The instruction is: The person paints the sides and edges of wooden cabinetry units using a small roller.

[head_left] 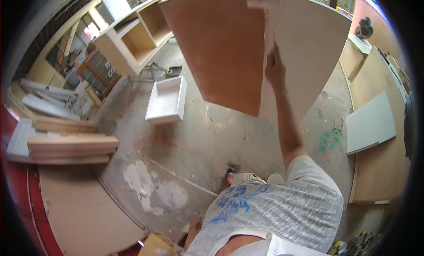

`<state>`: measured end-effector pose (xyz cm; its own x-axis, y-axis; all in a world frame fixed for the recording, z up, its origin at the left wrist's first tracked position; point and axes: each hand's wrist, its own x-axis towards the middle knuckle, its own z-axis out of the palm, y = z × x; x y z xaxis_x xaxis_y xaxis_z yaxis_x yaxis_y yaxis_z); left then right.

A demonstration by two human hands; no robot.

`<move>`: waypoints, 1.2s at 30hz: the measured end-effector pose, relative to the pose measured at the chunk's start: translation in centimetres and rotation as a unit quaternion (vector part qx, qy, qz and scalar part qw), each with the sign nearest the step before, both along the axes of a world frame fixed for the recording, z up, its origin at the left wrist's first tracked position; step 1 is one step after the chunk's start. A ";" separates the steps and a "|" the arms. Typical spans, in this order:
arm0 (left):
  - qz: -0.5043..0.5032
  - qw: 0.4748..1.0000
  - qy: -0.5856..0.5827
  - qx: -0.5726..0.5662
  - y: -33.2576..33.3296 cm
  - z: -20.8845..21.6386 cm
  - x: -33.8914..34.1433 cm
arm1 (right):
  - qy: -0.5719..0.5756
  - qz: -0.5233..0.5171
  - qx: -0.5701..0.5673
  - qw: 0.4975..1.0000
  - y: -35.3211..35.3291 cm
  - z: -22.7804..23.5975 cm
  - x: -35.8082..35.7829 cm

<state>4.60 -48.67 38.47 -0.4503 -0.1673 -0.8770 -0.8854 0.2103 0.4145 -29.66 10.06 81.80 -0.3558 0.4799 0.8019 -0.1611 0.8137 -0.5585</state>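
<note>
A large upright panel stands in front of me, its left part bare reddish-brown wood [216, 44] and its right part coated with white paint [309, 48]. My right hand [275, 69] is closed near the ragged border between the two, on the white side. A slim thing sticks up from its fingers, too blurred and covered to name. My left hand [194, 223] hangs low beside my shirt, partly covered by it, and its fingers are hard to see. A pale round tub [275, 179] stands on the floor by my body.
A white drawer box [165, 100] lies on the paint-stained floor, left of the panel. Behind it is an open wooden cabinet [139, 39]. Stacked timber [73, 145] is at the left, a white board [371, 122] leans at the right, and paint cans [353, 246] stand lower right.
</note>
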 end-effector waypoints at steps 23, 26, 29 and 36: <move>-0.374 0.926 0.048 0.000 1.9 1.8 -47.1 | -0.148 -0.111 -0.214 0.959 -7.7 -13.0 0.7; -0.416 0.909 0.002 -0.036 -1.4 1.6 -48.6 | -0.234 -0.108 -0.369 0.893 -9.6 -16.3 2.2; -0.447 0.892 -0.038 -0.055 -5.0 0.5 -50.5 | -0.272 -0.137 -0.421 0.854 -10.5 -17.1 3.6; -0.649 0.754 0.089 0.041 -6.7 -1.7 -55.1 | -0.265 -0.255 -0.430 0.825 -12.9 -18.0 9.2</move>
<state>-50.52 -55.42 36.82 -0.3001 0.5685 -0.7660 0.1157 0.8188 0.5624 -20.45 -2.84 63.76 -0.1235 0.9856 -0.1153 0.5318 -0.0324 -0.8462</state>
